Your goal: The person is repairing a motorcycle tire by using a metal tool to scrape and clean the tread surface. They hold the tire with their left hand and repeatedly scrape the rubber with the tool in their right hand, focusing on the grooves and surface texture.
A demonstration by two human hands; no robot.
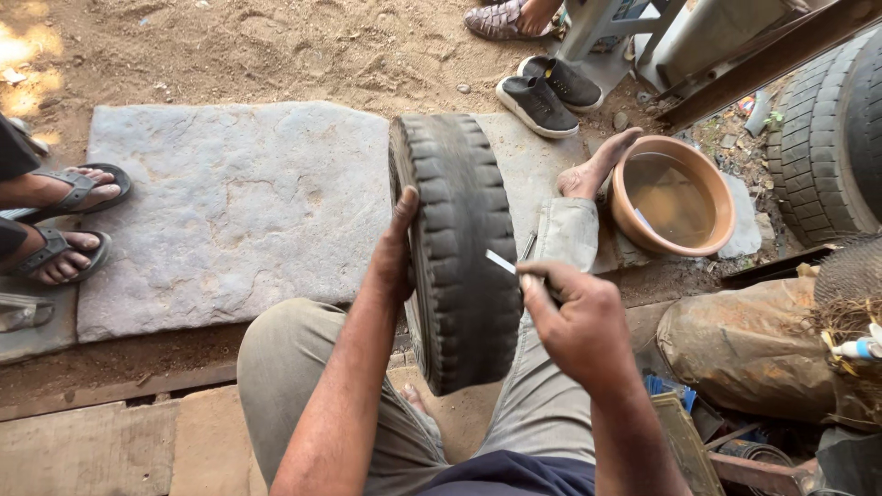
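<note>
Between the seated person's knees, a small black tyre (459, 248) stands upright on its tread, over the near edge of a grey stone slab (230, 211). The left hand (397, 253) is spread open and pressed flat against the tyre's left sidewall, steadying it. The right hand (574, 317) is curled closed around a thin pale tool (502, 263), whose tip touches the tread on the right side. The tyre looks stiff and fairly heavy, its ribbed rubber giving good grip; the sidewall or top of the tread seems the safest place to take hold. To the right sits a clay-coloured basin (675, 197) of murky water, with a pair of dark shoes (549, 94) beyond it. Someone's sandalled feet (64, 220) rest at the far left.
</note>
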